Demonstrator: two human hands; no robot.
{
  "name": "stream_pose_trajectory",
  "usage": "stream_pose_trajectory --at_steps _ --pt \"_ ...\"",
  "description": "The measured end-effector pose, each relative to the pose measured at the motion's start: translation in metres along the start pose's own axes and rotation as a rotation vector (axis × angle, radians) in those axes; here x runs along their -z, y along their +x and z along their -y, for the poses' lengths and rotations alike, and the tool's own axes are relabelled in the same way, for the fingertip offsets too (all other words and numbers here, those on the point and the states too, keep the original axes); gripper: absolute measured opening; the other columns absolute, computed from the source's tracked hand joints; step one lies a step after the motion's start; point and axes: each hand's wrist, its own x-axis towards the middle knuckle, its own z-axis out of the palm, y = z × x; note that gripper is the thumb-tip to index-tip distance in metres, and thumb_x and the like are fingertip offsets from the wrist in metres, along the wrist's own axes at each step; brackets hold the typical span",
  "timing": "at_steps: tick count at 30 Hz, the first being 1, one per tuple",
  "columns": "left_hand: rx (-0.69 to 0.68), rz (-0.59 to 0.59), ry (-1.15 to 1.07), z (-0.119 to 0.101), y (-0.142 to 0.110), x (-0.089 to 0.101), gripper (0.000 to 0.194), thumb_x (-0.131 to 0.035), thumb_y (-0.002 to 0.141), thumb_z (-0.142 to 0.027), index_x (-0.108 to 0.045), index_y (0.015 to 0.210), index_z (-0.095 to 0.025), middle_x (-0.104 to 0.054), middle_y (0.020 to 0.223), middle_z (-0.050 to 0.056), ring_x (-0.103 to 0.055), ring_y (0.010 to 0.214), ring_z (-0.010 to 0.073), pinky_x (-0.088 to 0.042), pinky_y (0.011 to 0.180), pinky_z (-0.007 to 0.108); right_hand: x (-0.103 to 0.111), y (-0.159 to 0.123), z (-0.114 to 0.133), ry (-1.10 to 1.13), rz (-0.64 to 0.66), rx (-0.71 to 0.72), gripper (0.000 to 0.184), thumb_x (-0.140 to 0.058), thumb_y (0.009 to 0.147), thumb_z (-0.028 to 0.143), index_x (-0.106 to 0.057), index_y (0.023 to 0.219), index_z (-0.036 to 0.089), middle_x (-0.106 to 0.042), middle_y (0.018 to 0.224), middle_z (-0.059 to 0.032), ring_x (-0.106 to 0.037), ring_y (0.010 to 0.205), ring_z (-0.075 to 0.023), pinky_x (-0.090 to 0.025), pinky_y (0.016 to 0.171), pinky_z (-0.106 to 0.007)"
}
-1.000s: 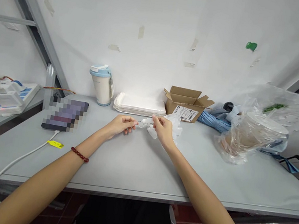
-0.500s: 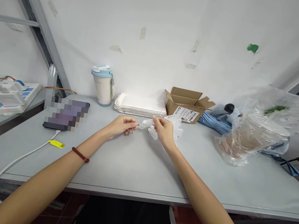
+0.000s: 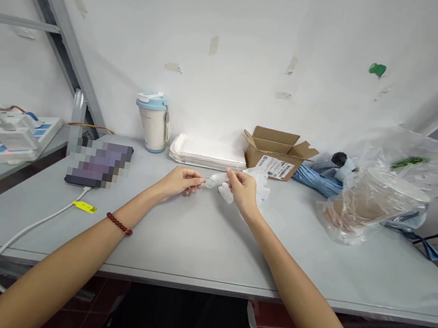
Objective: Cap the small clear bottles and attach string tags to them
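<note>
Over the middle of the desk, my left hand (image 3: 181, 183) pinches the end of a thin, wire-like strand (image 3: 210, 179) between thumb and fingertips. A small loop shows beside that strand. My right hand (image 3: 242, 189) is closed in a pinch at the strand's other side, by a slim white piece. Under and behind the right hand lies a bunch of translucent white pieces (image 3: 260, 182), partly hidden by it; their exact kind I cannot make out.
Behind my hands are a stack of white envelopes or flat packs (image 3: 210, 154), an open cardboard box (image 3: 274, 154) and a blue-lidded tumbler (image 3: 153, 124). A phone (image 3: 102, 163) with a white cable (image 3: 34, 225) lies left. A bagged cup (image 3: 373, 205) and blue folded fabric (image 3: 318, 180) stand right.
The view has shifted slightly. Both hands keep their pinches in nearly the same place, with only slight movement at the strand.
</note>
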Motion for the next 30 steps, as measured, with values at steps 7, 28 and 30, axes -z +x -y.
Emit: stream_pose_trajectory --at_steps 7,28,30 --pt "-0.011 0.002 -0.003 0.0007 0.0008 0.0 0.035 -0.067 0.069 -0.047 -0.067 0.079 -0.013 -0.061 0.073 0.005 -0.049 0.056 0.0099 -0.038 0.048 0.022 0.0007 -0.0001 0.0003 -0.002 -0.007 0.008 0.044 -0.053 0.078 0.052 -0.047 0.051 0.017 -0.043 0.047 0.0037 -0.034 0.046 -0.0084 -0.027 0.047 -0.023" --pt "0.0 -0.007 -0.02 -0.001 0.0 0.0 0.033 -0.071 0.066 -0.045 -0.067 0.076 -0.014 -0.061 0.069 0.003 -0.049 0.055 0.0098 -0.038 0.05 0.024 0.0004 -0.0005 0.0006 0.011 -0.007 -0.005 0.044 -0.052 0.079 0.051 -0.045 0.051 0.018 -0.04 0.047 0.0039 -0.032 0.046 -0.0085 -0.026 0.047 -0.023" --pt "-0.002 -0.006 -0.021 -0.0015 -0.0002 -0.0002 0.033 -0.071 0.065 -0.045 -0.067 0.076 -0.014 -0.061 0.069 0.004 -0.049 0.055 0.0099 -0.038 0.05 0.024 0.0002 -0.0002 -0.0004 0.007 0.001 0.0 0.044 -0.052 0.079 0.05 -0.044 0.05 0.018 -0.039 0.047 0.0042 -0.032 0.046 -0.0084 -0.025 0.047 -0.023"
